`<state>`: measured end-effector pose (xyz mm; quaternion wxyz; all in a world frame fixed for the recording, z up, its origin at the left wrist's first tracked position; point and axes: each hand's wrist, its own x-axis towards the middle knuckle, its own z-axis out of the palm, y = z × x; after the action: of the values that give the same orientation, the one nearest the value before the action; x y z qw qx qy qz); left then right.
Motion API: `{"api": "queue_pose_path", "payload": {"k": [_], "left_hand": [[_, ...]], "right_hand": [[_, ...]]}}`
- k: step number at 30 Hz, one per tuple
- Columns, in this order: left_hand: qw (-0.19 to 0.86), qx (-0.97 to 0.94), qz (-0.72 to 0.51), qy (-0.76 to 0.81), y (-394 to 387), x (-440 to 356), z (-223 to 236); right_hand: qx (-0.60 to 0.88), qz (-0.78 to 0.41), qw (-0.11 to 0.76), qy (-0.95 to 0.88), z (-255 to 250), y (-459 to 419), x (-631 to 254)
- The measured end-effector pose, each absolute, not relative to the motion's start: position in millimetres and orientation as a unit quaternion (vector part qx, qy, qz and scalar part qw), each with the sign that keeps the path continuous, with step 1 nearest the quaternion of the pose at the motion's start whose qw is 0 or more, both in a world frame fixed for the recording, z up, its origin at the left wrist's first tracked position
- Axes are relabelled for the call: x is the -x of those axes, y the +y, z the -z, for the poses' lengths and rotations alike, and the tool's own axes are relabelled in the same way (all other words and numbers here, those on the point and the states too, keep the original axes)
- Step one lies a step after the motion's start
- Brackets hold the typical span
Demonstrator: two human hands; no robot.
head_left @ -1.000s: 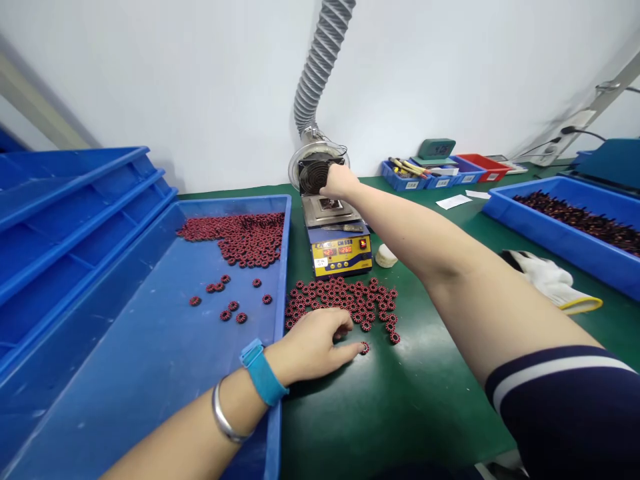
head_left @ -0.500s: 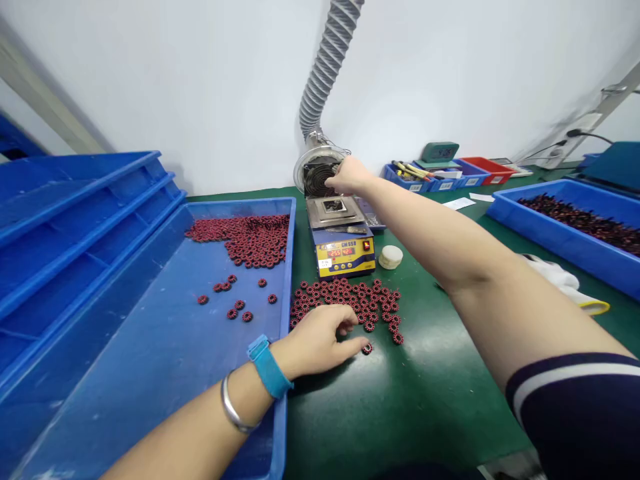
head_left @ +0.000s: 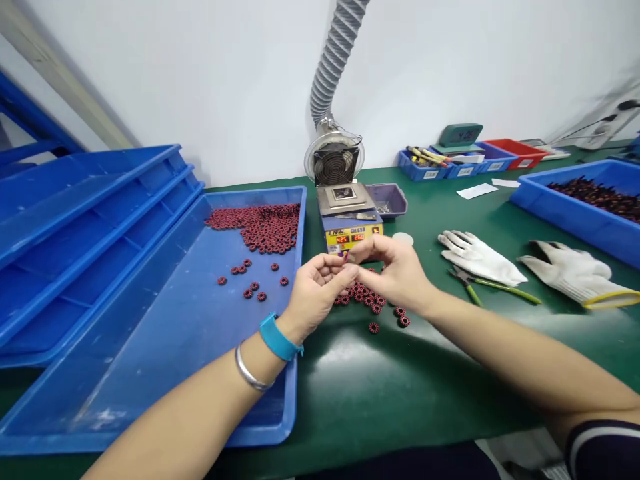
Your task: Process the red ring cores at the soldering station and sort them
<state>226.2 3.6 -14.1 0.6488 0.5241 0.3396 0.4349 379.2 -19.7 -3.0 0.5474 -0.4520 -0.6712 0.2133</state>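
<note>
Over the bench, my left hand [head_left: 315,287] and my right hand [head_left: 397,272] meet fingertip to fingertip. Both pinch a small red-and-black wound stator [head_left: 346,256], mostly covered by the fingers. Under and beside the hands, a pile of similar toothed ring stators [head_left: 364,293] lies on the green bench top, with a single stator [head_left: 374,328] apart at the near side. Just behind the hands stands a solder pot [head_left: 345,203] with lit red digits, its front partly hidden by my right hand.
A blue tray [head_left: 200,373] with many stators is at left, beside stacked blue trays [head_left: 100,193]. An extraction hose [head_left: 335,67] hangs behind the pot. Green-handled cutters [head_left: 500,288] and white gloves [head_left: 483,257] lie right, near another blue bin [head_left: 565,217].
My right hand has come back from above the solder pot to meet my left hand. The left hand has risen from the pile. The view has shifted, showing the gloves and cutters.
</note>
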Motion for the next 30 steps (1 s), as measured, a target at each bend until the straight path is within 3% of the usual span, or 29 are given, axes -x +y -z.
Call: {"api": "queue_pose_path", "payload": {"k": [4, 7, 11, 18, 25, 30], "left_hand": [[0.636, -0.529, -0.442, 0.346, -1, -229, 12], [0.629, -0.542, -0.437, 0.346, -2, -230, 11], [0.624, -0.555, -0.423, 0.351, -2, -229, 10], [0.638, -0.550, -0.389, 0.373, 0, -227, 11], [0.650, -0.585, -0.296, 0.384, 2, -228, 17], [0.650, -0.593, -0.272, 0.389, 5, -227, 18]], "right_hand": [[0.431, -0.013, 0.549, -0.716, 22, -35, -377], [0.416, 0.030, 0.561, -0.715, 28, -35, -379], [0.424, -0.014, 0.582, -0.693, 32, -37, -377], [0.458, -0.224, 0.613, -0.603, 10, -12, -398], [0.621, -0.083, 0.482, -0.612, -57, 99, -438], [0.697, -0.027, 0.374, -0.611, -62, 168, -436]]}}
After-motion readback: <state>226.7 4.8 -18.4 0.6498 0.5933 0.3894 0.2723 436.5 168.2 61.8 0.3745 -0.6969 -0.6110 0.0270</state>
